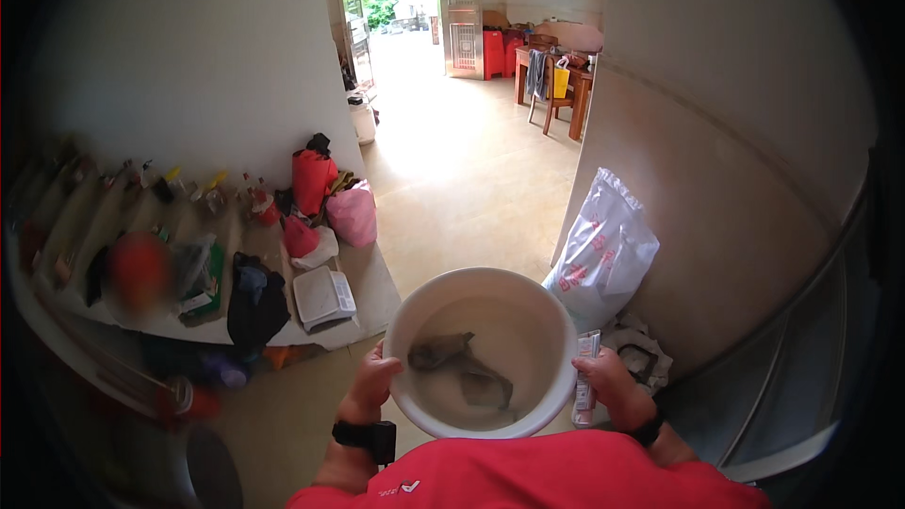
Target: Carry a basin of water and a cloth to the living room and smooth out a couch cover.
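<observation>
A large white plastic basin (544,426) is held in front of my body, one hand at each side of its rim. My left hand (375,375) grips the left rim, thumb on top. My right hand (609,376) grips the right rim, thumb on the edge and the other fingers hidden. Inside the basin is cloudy water, and a dark, wet cloth (442,352) lies partly under it. Just beyond the right rim, by my right hand, a printed carton or packet (586,385) shows; whether my fingers touch it, I cannot tell.
Stairs on the left hold a white kitchen scale (324,298), a black bag (258,307), a pink bag (352,215) and a red bag (312,180). At right, a white woven sack (608,251) leans by the wall. Farther off are a wooden chair (550,95), a desk and an open door (463,14).
</observation>
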`<control>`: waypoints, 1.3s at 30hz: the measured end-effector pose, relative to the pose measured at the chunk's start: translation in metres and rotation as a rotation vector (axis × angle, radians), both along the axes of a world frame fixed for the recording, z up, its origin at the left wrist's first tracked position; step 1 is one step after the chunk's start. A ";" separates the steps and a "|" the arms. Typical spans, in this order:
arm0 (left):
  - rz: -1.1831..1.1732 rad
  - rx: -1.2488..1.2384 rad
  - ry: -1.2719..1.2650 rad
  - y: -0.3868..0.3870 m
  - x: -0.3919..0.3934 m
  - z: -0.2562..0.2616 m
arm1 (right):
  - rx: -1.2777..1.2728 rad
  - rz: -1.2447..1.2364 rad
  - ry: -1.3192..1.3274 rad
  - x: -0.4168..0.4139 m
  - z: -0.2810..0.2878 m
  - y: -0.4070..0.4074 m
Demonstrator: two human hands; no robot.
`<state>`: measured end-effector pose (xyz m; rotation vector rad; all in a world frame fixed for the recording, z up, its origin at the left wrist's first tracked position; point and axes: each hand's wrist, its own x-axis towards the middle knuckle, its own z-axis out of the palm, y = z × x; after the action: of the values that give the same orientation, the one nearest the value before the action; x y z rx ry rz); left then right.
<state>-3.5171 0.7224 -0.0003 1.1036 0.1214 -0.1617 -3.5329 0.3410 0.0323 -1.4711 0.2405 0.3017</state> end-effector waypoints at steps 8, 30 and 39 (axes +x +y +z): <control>0.171 0.049 0.021 0.047 0.122 -0.022 | 0.093 0.197 -0.105 0.197 -0.021 0.030; 0.149 0.089 0.019 0.131 0.588 0.024 | 0.065 0.165 -0.011 0.640 -0.004 0.124; 0.079 0.114 -0.055 0.136 0.800 0.009 | 0.019 0.105 -0.099 0.847 -0.007 0.130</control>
<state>-2.7167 0.8583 0.0082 1.2142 0.1262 -0.0540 -2.6857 0.4706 0.0256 -1.4784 0.0811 0.3136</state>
